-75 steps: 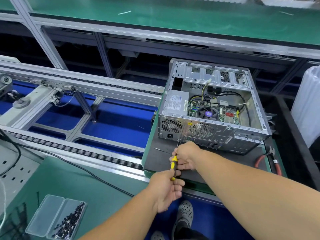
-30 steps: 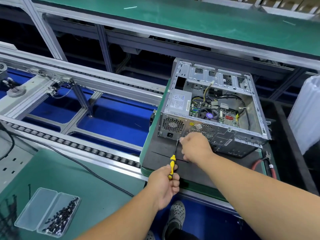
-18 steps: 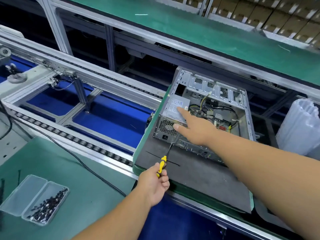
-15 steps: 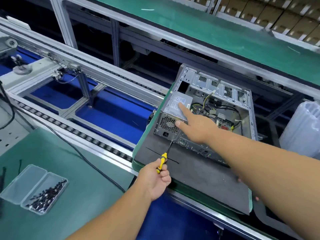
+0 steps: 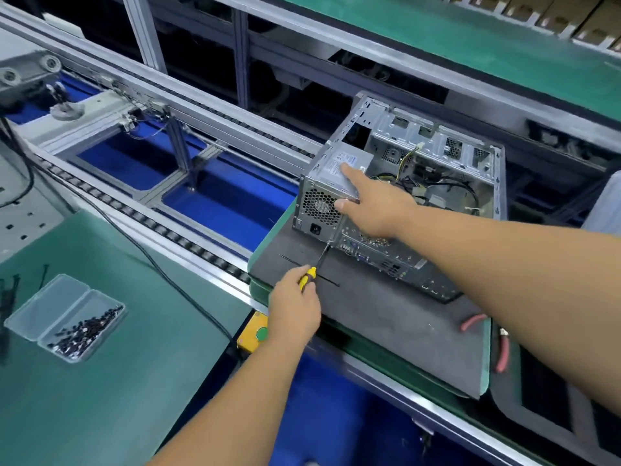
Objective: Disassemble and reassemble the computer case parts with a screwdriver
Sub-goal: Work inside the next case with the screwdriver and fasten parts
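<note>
Meanwhile, the left hand (image 5: 295, 311) grips a yellow-handled screwdriver (image 5: 311, 273), tip at the computer case (image 5: 437, 153) rear. Right hand (image 5: 376, 203), fingers spread, presses the power supply (image 5: 339, 169), its label unreadable.

A dark foam mat (image 5: 386, 317) on the green bench (image 5: 100, 381) bears the open computer case (image 5: 433, 153).
</note>
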Motion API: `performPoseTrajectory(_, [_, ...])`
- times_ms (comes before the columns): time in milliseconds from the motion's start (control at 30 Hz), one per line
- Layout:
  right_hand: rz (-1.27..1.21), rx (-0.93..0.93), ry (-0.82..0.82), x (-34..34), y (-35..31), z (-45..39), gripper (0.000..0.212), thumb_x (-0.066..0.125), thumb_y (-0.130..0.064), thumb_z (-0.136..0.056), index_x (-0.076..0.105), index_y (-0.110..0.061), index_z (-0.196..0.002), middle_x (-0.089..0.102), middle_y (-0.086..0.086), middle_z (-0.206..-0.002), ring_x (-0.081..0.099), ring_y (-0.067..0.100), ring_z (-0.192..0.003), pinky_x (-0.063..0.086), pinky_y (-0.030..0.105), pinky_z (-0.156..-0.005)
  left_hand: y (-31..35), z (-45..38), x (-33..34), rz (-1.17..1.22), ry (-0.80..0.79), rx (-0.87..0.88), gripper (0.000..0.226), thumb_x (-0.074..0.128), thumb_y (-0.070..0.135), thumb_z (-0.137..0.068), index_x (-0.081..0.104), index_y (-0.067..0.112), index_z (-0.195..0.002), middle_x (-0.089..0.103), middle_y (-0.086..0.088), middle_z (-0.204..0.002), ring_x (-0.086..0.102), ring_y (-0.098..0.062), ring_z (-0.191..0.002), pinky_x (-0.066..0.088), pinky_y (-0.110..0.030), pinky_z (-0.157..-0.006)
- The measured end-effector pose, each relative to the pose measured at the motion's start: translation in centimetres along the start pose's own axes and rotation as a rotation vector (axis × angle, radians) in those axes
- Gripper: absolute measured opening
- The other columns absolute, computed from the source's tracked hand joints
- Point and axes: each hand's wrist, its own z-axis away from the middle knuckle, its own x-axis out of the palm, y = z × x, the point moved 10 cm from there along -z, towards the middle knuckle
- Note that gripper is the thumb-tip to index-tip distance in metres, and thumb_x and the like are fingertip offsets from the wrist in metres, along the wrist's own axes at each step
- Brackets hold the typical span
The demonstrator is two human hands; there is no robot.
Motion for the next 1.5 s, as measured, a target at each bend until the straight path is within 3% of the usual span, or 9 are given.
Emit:
performPoseTrajectory(133, [-0.012,0.002,0.001,-0.1,-0.1,0.2,0.078,0.044,-0.061,-0.102,-0.001,-0.043,-0.162,0.067,-0.003,-0.1,0.054,0.008,-0.067,0.034,0.026,-0.053,-2.2,0.5,2.9,0.936,-0.158,-0.565,0.011,0.064,0.017,-0.098,0.066,0.008,-0.104,0.06,-0.007,-0.065,0.04,-0.009,-0.044,0.025,-0.019,-0.033])
performPoseTrajectory(267, [-0.02,-0.006,-0.002,0.0,-0.3,0.2,0.078,0.045,-0.06,-0.102,-0.001,-0.042,-0.163,0.062,-0.012,-0.09,0.058,0.013,-0.07,0.035,0.027,-0.052,-1.7,1.6,4.4,1.206,-0.313,-0.773,0.017,0.055,0.025,-0.105,0.059,0.009,-0.102,0.055,-0.005,-0.067,0.038,-0.006,-0.043,0.022,-0.016,-0.029])
performPoseTrajectory(333, [-0.025,-0.002,0.002,0.0,-0.3,0.1,0.078,0.045,-0.059,-0.102,0.001,-0.041,-0.163,0.06,-0.01,-0.081,0.061,0.017,-0.076,0.035,0.027,-0.053,-1.9,1.2,4.0,1.002,-0.283,-0.673,0.01,0.057,0.02,-0.104,0.063,0.012,-0.106,0.052,-0.003,-0.068,0.036,-0.007,-0.045,0.024,-0.018,-0.032])
performPoseTrajectory(467, [-0.027,0.005,0.003,0.0,-0.1,0.0,0.077,0.045,-0.06,-0.101,0.002,-0.042,-0.162,0.058,-0.01,-0.077,0.06,0.019,-0.076,0.036,0.028,-0.055,1.7,0.1,1.3,-0.252,0.009,0.049,0.03,0.054,0.02,-0.101,0.06,0.033,-0.128,0.068,0.001,-0.099,0.06,-0.019,-0.078,0.046,-0.031,-0.065])
performPoseTrajectory(567, [-0.026,0.002,0.003,0.0,-0.1,0.0,0.077,0.045,-0.06,-0.101,0.002,-0.042,-0.162,0.06,-0.009,-0.08,0.061,0.018,-0.077,0.038,0.03,-0.057,2.8,0.4,0.9,-0.43,0.095,0.179,0.035,0.053,0.021,-0.1,0.057,0.035,-0.132,0.069,0.002,-0.101,0.062,-0.024,-0.088,0.049,-0.032,-0.072])
performPoseTrajectory(767, [-0.046,0.01,-0.008,-0.1,-0.2,0.3,0.077,0.046,-0.059,-0.101,0.003,-0.043,-0.162,0.059,-0.01,-0.079,0.063,0.023,-0.084,0.038,0.029,-0.057,-1.6,1.0,4.4,0.917,-0.141,-0.699,0.014,0.052,0.008,-0.093,0.064,0.004,-0.098,0.062,-0.01,-0.066,0.04,-0.011,-0.042,0.022,-0.019,-0.032])
performPoseTrajectory(900, [-0.057,0.006,-0.011,-0.1,-0.2,0.4,0.078,0.047,-0.058,-0.102,0.001,-0.043,-0.163,0.06,-0.009,-0.081,0.062,0.023,-0.085,0.039,0.03,-0.057,-1.1,1.9,5.7,1.158,-0.278,-0.856,0.014,0.048,0.008,-0.098,0.061,0.005,-0.102,0.065,-0.01,-0.069,0.04,-0.007,-0.039,0.02,-0.017,-0.029])
performPoseTrajectory(1167, [-0.008,0.001,-0.054,0.1,-0.2,0.4,0.095,0.064,-0.04,-0.099,-0.005,-0.041,-0.163,0.068,0.005,-0.123,0.061,0.025,-0.091,0.047,0.033,-0.066,4.7,-0.5,1.6,-0.67,0.056,0.313,0.028,0.048,0.021,-0.103,0.064,0.016,-0.126,0.069,-0.009,-0.115,0.064,-0.031,-0.104,0.048,-0.036,-0.082])
performPoseTrajectory(1500, [-0.021,-0.005,-0.04,0.1,-0.1,0.4,0.095,0.065,-0.04,-0.099,-0.005,-0.042,-0.163,0.068,0.002,-0.117,0.06,0.024,-0.089,0.039,0.026,-0.055,-0.4,1.1,5.7,1.044,-0.376,-0.825,0.019,0.048,0.019,-0.103,0.061,0.007,-0.098,0.061,-0.003,-0.068,0.04,-0.006,-0.039,0.017,-0.017,-0.028])
